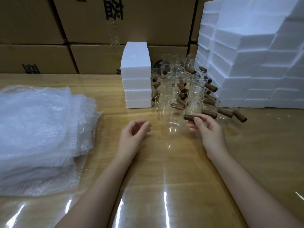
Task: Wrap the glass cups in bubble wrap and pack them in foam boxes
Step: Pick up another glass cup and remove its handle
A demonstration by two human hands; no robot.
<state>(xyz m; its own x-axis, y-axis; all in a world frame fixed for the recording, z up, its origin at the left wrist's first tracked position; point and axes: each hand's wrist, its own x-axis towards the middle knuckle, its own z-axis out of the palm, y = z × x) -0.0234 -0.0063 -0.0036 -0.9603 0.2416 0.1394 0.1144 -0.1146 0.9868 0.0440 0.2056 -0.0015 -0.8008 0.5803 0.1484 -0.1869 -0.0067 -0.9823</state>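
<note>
My right hand [208, 129] grips the brown wooden handle of a clear glass cup [174, 127], which sits just in front of the cup cluster, between my two hands. To the left of that cup, my left hand [134, 134] hovers over the table with curled fingers and holds nothing. Several more glass cups with brown handles [181, 89] crowd the table behind it. A thick pile of bubble wrap sheets [37, 132] lies at the left. A short stack of white foam boxes [137, 83] stands left of the cups.
A tall, wide stack of white foam boxes [256, 63] fills the right back. Brown cardboard cartons [82, 30] form a wall behind the wooden table [164, 178], whose surface has a glossy clear cover.
</note>
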